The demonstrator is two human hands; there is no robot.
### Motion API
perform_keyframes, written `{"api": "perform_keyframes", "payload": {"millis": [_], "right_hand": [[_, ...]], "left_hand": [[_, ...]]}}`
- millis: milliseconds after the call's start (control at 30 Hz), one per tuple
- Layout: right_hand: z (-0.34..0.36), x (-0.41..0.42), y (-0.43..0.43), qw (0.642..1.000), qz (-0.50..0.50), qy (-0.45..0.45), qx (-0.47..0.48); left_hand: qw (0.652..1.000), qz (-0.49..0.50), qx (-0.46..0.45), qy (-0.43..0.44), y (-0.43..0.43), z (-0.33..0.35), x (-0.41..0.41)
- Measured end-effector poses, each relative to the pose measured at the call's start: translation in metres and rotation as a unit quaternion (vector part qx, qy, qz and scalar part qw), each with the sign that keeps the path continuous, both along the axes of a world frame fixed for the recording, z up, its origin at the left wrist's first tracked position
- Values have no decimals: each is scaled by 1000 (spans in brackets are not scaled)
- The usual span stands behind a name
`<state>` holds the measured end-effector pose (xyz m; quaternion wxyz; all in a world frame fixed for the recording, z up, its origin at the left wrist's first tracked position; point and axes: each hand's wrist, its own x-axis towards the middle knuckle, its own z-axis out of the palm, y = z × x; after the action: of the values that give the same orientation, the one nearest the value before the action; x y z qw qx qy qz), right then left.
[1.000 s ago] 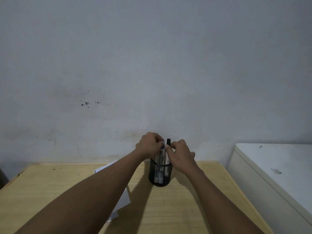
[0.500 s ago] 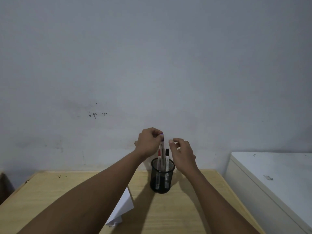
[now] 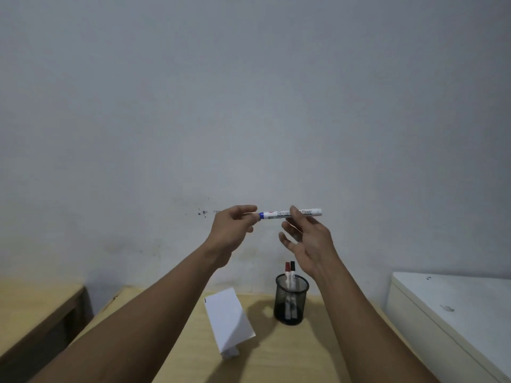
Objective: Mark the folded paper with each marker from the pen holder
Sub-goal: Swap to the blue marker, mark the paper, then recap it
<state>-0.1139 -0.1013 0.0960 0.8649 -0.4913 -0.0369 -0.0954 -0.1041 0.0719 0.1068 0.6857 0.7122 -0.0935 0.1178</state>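
Observation:
A white marker with a blue cap (image 3: 279, 213) lies level in the air, high above the black mesh pen holder (image 3: 290, 302). My left hand (image 3: 232, 228) pinches its blue cap end. My right hand (image 3: 309, 241) grips the barrel between thumb and forefinger, its other fingers spread. A red-capped marker (image 3: 287, 268) and a black-capped marker (image 3: 292, 266) stand upright in the holder. The folded white paper (image 3: 228, 317) rests on the wooden table (image 3: 276, 355), just left of the holder.
A white cabinet or chest (image 3: 456, 308) stands close against the table's right side. Another wooden surface (image 3: 33, 299) sits to the left across a dark gap. A grey wall rises right behind the table.
The blue marker has come out of the holder, risen well above it and turned from upright to level. Both hands rose with it, and the view tilted up.

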Motion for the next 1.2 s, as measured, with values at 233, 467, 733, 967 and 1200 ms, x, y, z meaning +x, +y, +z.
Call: {"api": "perform_keyframes", "payload": {"millis": [233,467,733,967,1200], "right_hand": [[-20,-15,37,990,47,-16,-135],[-44,-16,54,985,75,3,-156],[-62,-3,49,976,82,-22,-202],[-93,13,58,970,19,-1,-244],[-140,22,68,942,4,16,-335]], "left_hand": [[966,50,212,-139,34,-35,-29],[918,74,343,-183,57,-58,-34],[943,-13,325,-70,78,-69,-18],[853,44,520,0,73,-153,-8],[837,8,548,4,60,-221,-20]]}}
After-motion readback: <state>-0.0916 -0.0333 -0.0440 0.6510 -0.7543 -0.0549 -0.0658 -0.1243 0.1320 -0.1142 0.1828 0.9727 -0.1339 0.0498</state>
